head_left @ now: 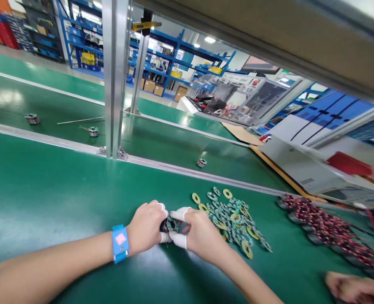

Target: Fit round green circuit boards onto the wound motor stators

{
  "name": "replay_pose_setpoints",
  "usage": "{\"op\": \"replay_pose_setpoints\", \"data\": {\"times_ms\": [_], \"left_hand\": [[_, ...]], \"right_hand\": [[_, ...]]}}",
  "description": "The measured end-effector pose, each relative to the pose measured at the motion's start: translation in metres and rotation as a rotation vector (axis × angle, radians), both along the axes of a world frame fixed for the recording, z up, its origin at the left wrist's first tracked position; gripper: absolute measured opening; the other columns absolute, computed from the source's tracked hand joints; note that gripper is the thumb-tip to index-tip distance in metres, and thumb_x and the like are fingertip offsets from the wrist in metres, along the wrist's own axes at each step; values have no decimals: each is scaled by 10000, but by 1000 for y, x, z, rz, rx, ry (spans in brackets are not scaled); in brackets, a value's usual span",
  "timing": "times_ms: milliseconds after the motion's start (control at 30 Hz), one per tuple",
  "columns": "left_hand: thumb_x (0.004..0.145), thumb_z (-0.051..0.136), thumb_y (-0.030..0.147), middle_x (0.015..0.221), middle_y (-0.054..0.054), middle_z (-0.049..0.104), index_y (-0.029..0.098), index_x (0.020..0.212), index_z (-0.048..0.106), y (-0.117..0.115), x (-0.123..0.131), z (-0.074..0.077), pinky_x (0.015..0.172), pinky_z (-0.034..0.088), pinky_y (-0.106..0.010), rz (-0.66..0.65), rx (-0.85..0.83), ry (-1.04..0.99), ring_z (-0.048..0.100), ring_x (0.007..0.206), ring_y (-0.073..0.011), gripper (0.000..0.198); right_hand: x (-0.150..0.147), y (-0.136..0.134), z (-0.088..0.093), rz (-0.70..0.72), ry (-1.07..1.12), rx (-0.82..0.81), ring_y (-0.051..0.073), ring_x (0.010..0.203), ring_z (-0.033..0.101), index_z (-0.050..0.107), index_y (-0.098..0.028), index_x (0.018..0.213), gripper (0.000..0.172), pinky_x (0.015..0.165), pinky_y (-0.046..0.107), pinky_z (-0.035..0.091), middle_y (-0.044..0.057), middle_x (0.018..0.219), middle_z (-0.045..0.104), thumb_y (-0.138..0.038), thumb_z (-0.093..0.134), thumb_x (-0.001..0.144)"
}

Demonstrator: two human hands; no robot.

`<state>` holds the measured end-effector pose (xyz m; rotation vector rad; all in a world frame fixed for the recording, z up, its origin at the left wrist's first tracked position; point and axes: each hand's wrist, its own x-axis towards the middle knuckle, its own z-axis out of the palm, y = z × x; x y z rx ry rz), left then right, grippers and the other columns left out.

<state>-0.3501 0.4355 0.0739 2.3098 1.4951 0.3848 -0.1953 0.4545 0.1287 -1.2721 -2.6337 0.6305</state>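
My left hand (149, 223), with white finger cots and a blue wrist strap (120, 243), grips a small dark motor stator (164, 225) from its left side. My right hand (201, 232), also in white finger cots, pinches a green ring-shaped circuit board (173, 224) at the stator's right end. Board and stator are together between the two hands; whether the board is fully seated I cannot tell. Just right of my hands lies a loose pile of green ring boards (227, 217), with yellow rings (247, 249) mixed in.
Rows of wound stators with red wires (332, 232) lie at the right. Another person's hand (354, 287) rests at the lower right. Behind a metal rail, single stators (202, 162) sit on the green conveyor belt (161, 143). An aluminium post (112, 84) rises ahead.
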Motion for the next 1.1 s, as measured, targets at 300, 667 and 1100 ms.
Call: {"op": "replay_pose_setpoints", "data": {"times_ms": [300,667,1100], "left_hand": [[665,713,413,791,-34,577,181,729,570,1,-1,-3,622,389,-301,-25,32,-10,523,808,-214,279],[690,700,381,798,-24,576,182,746,568,-1,-1,-5,650,387,-295,-38,45,-38,503,821,-208,245],[686,688,426,800,-45,579,167,745,584,-2,2,-4,641,407,-297,-10,51,-22,517,772,-209,284]], "right_hand": [[2,3,0,22,-23,-6,145,577,566,657,-197,661,72,539,224,423,2,632,636,-142,619,635],[5,-2,-2,-80,-1,-56,149,596,543,679,-182,700,140,535,227,427,13,665,601,-103,619,602],[-4,-2,-3,-196,-81,-101,161,614,529,683,-166,714,93,575,247,422,19,643,573,-166,676,622]]}}
